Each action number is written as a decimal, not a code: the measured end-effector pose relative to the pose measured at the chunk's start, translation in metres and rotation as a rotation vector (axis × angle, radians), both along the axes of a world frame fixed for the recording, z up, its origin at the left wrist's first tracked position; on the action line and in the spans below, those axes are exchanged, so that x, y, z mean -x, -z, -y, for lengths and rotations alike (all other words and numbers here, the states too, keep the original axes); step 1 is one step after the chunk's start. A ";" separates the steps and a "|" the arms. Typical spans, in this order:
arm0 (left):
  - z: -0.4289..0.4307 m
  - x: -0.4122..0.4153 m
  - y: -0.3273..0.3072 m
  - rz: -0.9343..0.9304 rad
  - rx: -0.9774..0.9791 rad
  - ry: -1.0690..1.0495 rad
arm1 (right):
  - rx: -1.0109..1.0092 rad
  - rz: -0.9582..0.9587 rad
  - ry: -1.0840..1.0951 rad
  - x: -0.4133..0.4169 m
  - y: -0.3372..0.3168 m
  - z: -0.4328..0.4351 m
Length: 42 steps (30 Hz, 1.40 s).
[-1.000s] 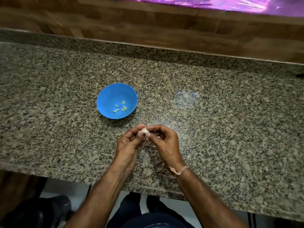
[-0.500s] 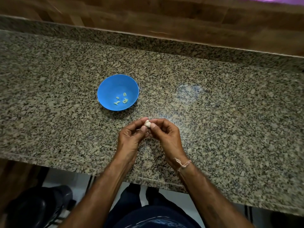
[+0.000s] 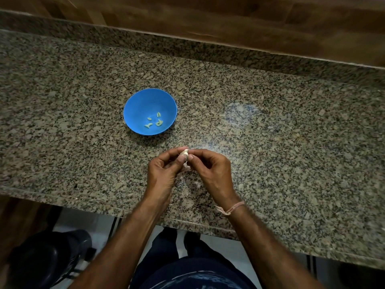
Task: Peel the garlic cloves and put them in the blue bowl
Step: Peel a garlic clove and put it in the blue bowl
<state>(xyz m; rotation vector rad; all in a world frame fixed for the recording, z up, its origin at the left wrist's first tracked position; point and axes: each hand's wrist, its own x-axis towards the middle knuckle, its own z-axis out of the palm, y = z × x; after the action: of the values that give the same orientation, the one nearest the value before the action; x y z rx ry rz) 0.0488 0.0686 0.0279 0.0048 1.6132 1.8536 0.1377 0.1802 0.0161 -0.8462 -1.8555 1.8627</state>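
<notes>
A speckled granite tabletop (image 3: pixel 270 126) ran beneath a wood-panelled wall (image 3: pixel 229 21), with pale floor (image 3: pixel 100 222) showing below its near edge. A blue bowl (image 3: pixel 135 105) stood left of centre on the stone, with several peeled cloves (image 3: pixel 154 122) in its bottom. Near the bowl, the left hand (image 3: pixel 164 174) and right hand (image 3: pixel 212 172) met above the tabletop, each grip pinching one garlic clove (image 3: pixel 185 152) between thumb and fingertips. Faint pale scraps (image 3: pixel 187 166) beneath the hands were possibly skins. A thread band (image 3: pixel 231 209) circled the right wrist.
</notes>
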 end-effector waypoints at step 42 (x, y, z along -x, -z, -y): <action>0.021 0.019 0.062 -0.872 0.790 0.307 | -0.226 0.531 -0.178 -0.002 0.039 0.006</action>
<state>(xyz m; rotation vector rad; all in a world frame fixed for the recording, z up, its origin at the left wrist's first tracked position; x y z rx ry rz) 0.0303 0.0478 -0.0344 0.7498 2.6470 0.8869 0.1395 0.1741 -0.0232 -1.2115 -2.4753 1.5776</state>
